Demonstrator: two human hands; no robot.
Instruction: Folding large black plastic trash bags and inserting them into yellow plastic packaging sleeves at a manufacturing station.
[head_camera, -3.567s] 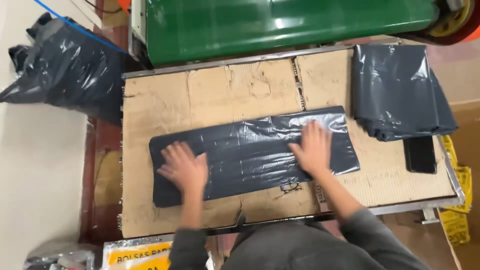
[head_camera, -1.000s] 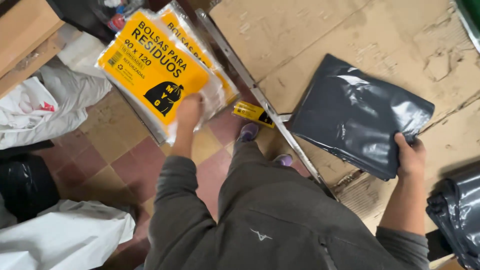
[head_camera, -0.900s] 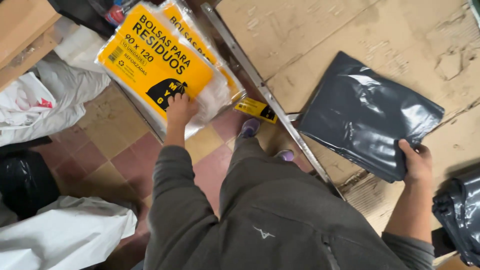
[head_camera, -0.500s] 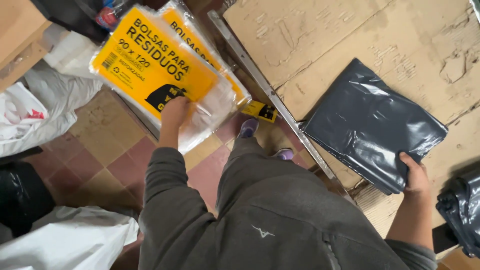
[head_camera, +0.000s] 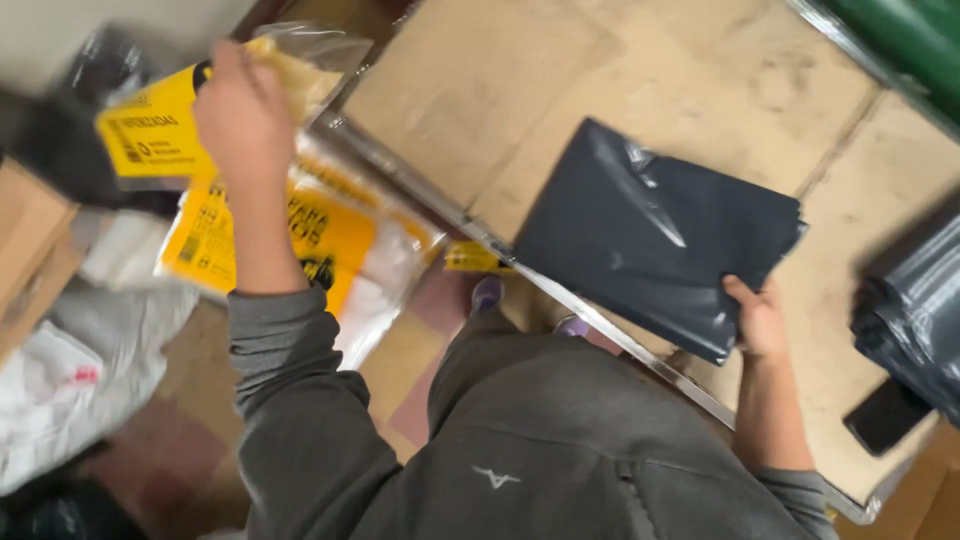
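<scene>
The left hand is lifted up and holds a clear packet with a yellow label above more yellow packets by the floor. The right hand grips the corner of a folded dark grey bag, which lies on the cardboard worktop.

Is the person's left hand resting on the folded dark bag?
No, the left hand is raised, gripping a clear-and-yellow package; the right hand holds the folded dark bag.
</scene>
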